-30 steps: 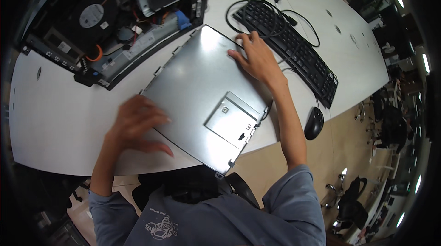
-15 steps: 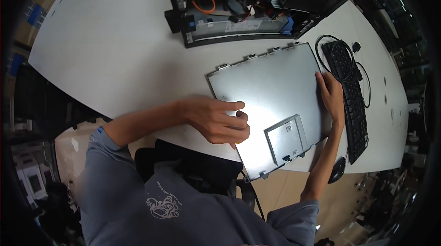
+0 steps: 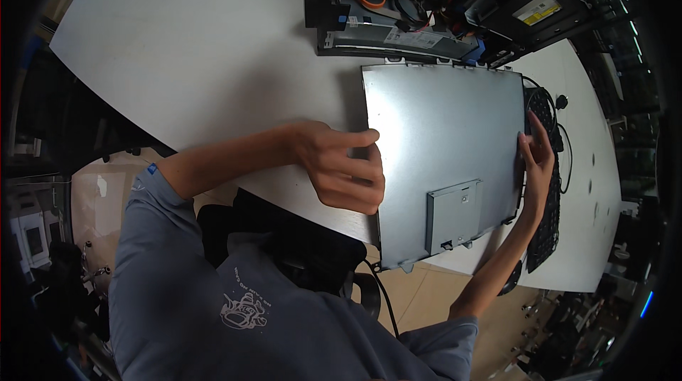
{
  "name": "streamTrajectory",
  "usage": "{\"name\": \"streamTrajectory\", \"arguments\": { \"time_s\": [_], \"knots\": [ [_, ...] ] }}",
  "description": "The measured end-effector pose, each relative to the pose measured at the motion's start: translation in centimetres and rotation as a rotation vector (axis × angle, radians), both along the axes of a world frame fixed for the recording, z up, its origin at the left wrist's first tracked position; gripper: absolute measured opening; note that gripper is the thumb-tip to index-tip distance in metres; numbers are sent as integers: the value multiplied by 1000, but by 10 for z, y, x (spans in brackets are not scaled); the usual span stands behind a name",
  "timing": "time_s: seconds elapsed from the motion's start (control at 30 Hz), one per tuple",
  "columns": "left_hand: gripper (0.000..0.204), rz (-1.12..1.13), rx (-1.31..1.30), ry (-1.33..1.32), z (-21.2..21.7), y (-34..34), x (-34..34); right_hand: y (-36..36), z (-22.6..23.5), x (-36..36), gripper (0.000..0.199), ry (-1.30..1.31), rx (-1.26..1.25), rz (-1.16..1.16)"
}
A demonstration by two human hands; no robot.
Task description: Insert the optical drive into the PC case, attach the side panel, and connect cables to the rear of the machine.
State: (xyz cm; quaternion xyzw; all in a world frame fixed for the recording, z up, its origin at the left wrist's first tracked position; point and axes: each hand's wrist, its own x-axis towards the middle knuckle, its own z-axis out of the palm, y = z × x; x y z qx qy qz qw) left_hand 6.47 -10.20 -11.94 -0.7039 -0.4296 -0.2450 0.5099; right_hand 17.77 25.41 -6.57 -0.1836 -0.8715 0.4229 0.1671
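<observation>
From here, the left hand [image 3: 344, 173] curls its fingers at one edge of the metal panel [image 3: 451, 129], gripping or not I can't tell; the right hand's [image 3: 540, 161] fingers spread open at the opposite edge.

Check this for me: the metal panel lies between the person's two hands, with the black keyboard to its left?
Not quite: the head view shows the black keyboard to the metal panel's right. The panel does lie between the left hand and right hand.
</observation>
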Motion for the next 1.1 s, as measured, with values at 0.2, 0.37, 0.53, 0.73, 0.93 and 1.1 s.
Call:
{"name": "streamTrajectory", "arguments": {
  "time_s": [0.2, 0.37, 0.53, 0.73, 0.93, 1.1],
  "knots": [
    [22, -3, 25, -41, 3, -6, -11, 22, 2, 13, 38, -1, -283, 175],
    [40, -58, 171, -125, -9, 1, -13, 50, -11, 18, 66, 25, -181, 303],
    [41, -75, -84, 25, 17, -13, -26, 24, -6, 20, 79, 14, -436, 252],
    [47, -52, -55, 18, 19, -12, -23, 6, -12, 4, 76, 133, -535, 245],
    [49, -47, -65, -42, 16, -17, -25, -26, -8, -1, 70, 212, -895, 134],
    [48, -19, -74, -49, 20, -19, -34, -30, -11, 2, 56, 444, -873, 277]
  ]
}}
